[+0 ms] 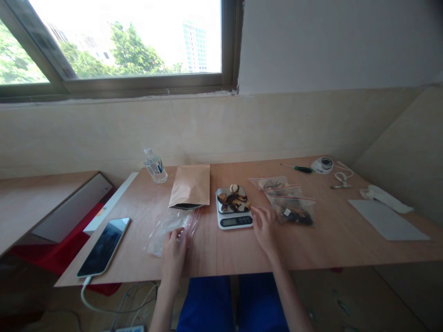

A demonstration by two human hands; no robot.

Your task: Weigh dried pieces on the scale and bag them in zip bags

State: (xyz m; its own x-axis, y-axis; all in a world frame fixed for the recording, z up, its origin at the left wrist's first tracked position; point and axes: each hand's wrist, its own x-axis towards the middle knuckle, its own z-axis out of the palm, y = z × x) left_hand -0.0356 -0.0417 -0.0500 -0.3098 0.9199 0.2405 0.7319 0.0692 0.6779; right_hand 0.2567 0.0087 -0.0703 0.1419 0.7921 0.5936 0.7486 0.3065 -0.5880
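My left hand (174,249) lies on a clear zip bag (157,235), its fingers curled and closed on the plastic near the red seal strip. My right hand (265,228) is open at the right edge of a white kitchen scale (221,222), fingertips close to its metal plate; whether they touch it I cannot tell. Dried mushroom pieces (235,201), dark and tan with a pale round one at the back, are heaped on the scale. The scale's display is too small to read. Behind the bag lies a brown kraft pouch (191,186), its dark mouth towards me.
Several filled zip bags (294,214) lie right of the scale. Farther off are a green-handled screwdriver (302,169), a dome camera (322,165) and a white sheet (387,221). A water bottle (155,168) and a cabled phone (104,249) stand and lie leftward.
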